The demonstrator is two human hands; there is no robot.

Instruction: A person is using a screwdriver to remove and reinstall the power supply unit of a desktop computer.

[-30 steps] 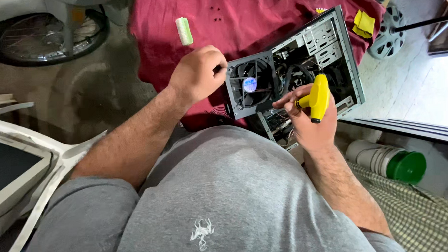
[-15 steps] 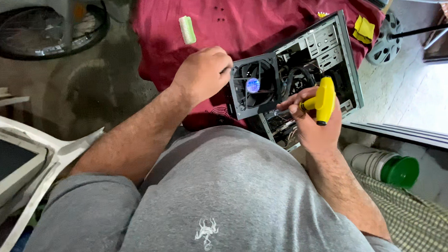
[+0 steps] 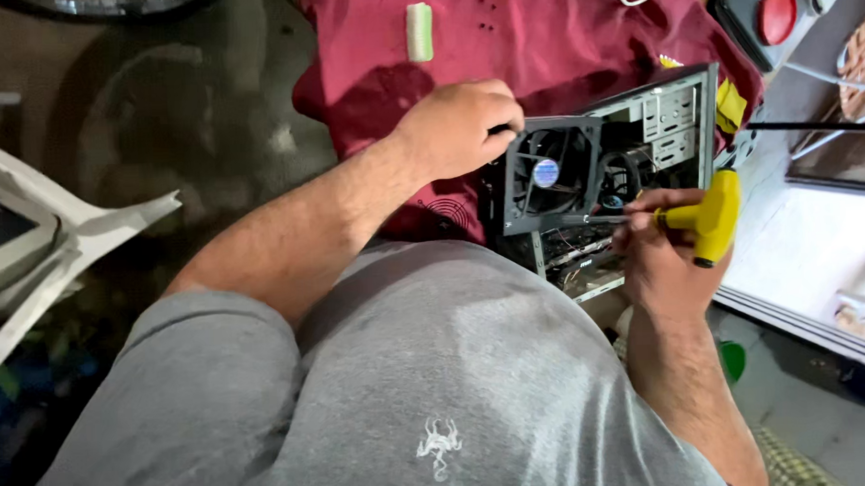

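An open grey computer case [image 3: 679, 119] rests on a dark red cloth [image 3: 540, 38] in front of me. Inside it sits a black fan [image 3: 550, 172] with a blue hub, held in a grey frame. My left hand [image 3: 462, 127] grips the top left corner of the fan frame. My right hand [image 3: 668, 259] holds a screwdriver with a yellow T-shaped handle [image 3: 714, 214]; its metal shaft points left along the lower edge of the fan. Cables and a circuit board show below the fan.
A pale green cylinder [image 3: 418, 31] lies on the cloth at the top. A black device with a red round button [image 3: 777, 15] stands top right. White plastic furniture [image 3: 49, 247] is at the left. A green lid [image 3: 732, 359] sits low right.
The view has shifted and closed in on the case. My right hand has turned the screwdriver from upright to lying across, shaft pointing left at the fan. My left hand stays on the fan frame.
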